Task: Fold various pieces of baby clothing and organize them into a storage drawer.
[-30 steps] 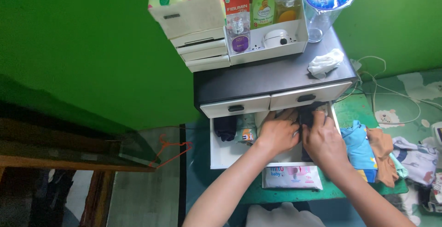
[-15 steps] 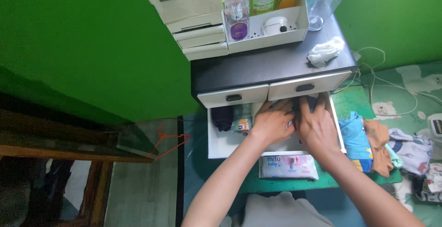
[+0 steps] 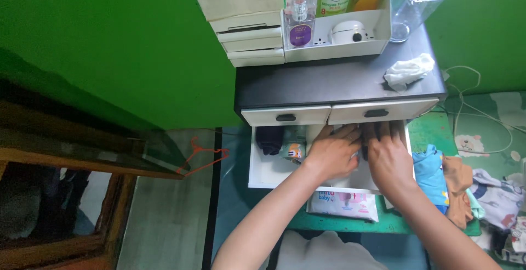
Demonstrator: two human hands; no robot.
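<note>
Both my hands are down in the open white drawer under the dark cabinet top; my left hand lies flat, fingers spread, pressing on the pale folded cloth inside; my right hand rests just beside it, fingers reaching back under the drawer front above; whether either has closed on a fold I cannot tell. The cloth looks soft, light and limp, best pinched at a folded edge; it sits directly beneath my palms, with a dark rolled garment apart at the left.
</note>
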